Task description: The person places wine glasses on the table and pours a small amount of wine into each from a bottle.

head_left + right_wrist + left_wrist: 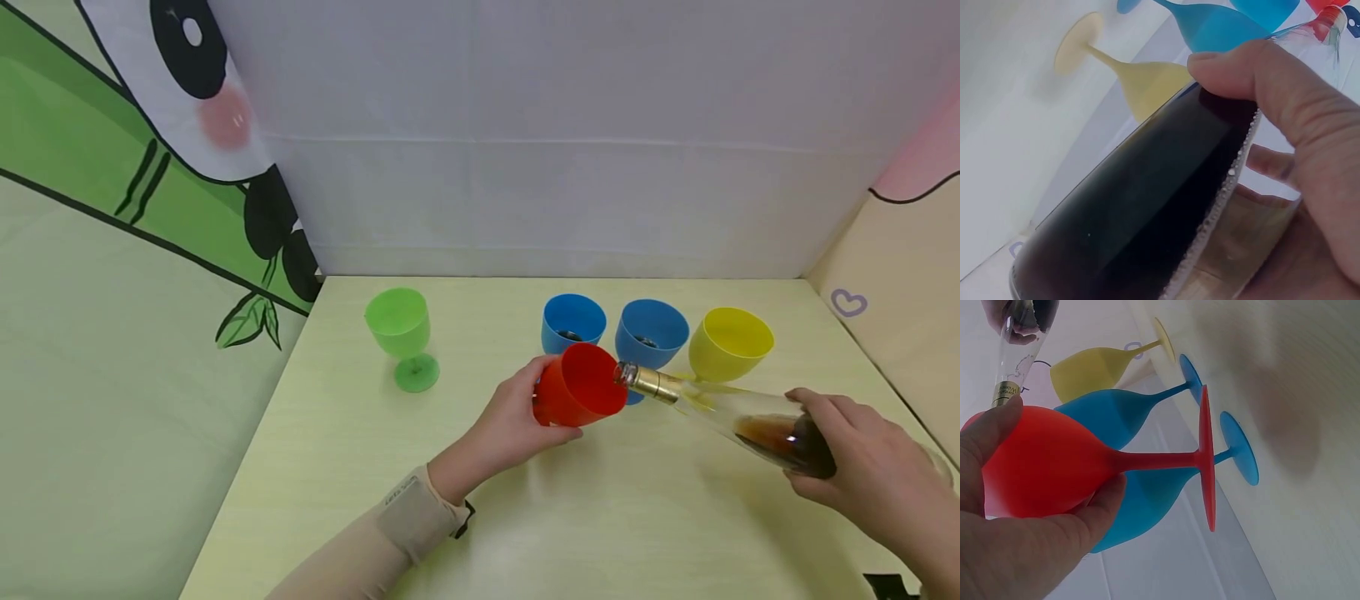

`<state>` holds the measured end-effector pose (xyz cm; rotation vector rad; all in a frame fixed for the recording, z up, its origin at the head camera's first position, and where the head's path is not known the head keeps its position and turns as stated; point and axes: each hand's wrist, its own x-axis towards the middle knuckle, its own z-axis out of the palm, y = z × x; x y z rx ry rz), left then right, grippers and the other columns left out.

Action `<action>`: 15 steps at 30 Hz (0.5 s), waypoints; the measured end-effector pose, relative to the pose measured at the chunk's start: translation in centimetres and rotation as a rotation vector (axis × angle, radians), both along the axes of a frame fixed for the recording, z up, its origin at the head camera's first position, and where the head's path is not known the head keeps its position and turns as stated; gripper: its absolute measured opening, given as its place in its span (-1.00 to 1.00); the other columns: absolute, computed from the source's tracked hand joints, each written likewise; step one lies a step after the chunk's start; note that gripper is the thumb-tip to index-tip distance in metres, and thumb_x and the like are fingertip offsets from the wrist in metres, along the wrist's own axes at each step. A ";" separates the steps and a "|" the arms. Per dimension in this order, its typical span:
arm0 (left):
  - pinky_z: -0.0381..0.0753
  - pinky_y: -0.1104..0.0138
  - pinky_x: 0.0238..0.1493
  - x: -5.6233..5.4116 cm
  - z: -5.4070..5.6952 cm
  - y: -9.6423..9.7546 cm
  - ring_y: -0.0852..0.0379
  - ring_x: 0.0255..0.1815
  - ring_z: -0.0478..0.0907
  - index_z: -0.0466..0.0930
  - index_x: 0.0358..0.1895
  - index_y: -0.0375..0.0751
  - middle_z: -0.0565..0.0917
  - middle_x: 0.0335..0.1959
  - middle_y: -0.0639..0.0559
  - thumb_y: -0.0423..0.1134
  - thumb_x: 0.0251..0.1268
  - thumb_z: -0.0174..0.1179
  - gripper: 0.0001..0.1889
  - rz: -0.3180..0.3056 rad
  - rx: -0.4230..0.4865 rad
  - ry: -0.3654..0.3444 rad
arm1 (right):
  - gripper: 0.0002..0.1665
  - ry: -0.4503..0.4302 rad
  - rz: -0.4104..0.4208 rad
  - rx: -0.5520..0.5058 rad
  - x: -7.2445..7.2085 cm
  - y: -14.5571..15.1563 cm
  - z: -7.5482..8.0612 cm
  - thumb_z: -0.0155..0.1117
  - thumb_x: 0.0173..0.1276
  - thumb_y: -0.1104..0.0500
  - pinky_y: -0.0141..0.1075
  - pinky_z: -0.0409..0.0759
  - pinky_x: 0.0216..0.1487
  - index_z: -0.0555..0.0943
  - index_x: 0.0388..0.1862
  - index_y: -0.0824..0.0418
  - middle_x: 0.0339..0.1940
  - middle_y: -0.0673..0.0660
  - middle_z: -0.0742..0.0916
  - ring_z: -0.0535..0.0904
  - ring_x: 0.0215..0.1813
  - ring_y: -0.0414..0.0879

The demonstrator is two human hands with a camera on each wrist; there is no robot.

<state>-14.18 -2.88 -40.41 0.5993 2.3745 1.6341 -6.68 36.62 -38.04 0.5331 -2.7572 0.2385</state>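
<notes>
My left hand [517, 417] grips the bowl of a red goblet [1047, 462], holding it above the table with its mouth tilted toward the right. Its stem and round foot hang free in the left wrist view. My right hand [870, 467] holds a clear glass bottle [738, 412] around its body, the bottle leaning left and its gold-collared neck at the red rim. Dark liquid [1129, 200] lies along the lower part of the bottle, with bubbles at its edge. Just behind the red goblet stand two blue goblets [573, 315] with dark liquid in their bowls.
A yellow goblet [731, 343] stands at the right end of the row, partly behind the bottle. Farther left, a green goblet [401, 325] stands apart on the pale table [330, 467]. A grey-white backdrop [480, 200] rises at the table's far edge, with printed panels on both sides.
</notes>
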 end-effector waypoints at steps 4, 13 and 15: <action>0.68 0.29 -0.12 0.0 0.0 0.0 0.07 0.20 0.47 0.33 0.41 0.02 0.53 0.20 0.21 -0.33 -0.06 0.63 -0.10 -0.002 -0.010 -0.004 | 0.17 0.008 0.011 0.006 -0.1 0.1 0.1 0.75 -0.52 0.14 0.16 0.54 -0.40 0.44 0.24 0.24 -0.09 0.31 0.63 0.56 -0.24 0.25; 0.68 0.30 -0.12 0.0 -0.1 -0.1 0.09 0.20 0.47 0.33 0.40 0.01 0.53 0.20 0.21 -0.34 -0.06 0.63 -0.10 -0.013 -0.016 -0.015 | 0.13 0.047 0.039 -0.010 -0.2 0.3 0.2 0.36 -0.09 -0.55 0.15 0.51 -0.32 0.47 0.24 0.24 -0.07 0.27 0.64 0.57 -0.21 0.25; 0.68 0.30 -0.12 0.1 0.0 -0.1 0.09 0.20 0.47 0.32 0.41 0.02 0.53 0.20 0.22 -0.34 -0.07 0.63 -0.09 -0.014 -0.019 -0.016 | 0.18 0.059 0.041 -0.012 -0.2 0.2 0.1 -0.07 0.07 -0.71 0.15 0.50 -0.31 0.47 0.24 0.24 -0.07 0.28 0.64 0.57 -0.21 0.26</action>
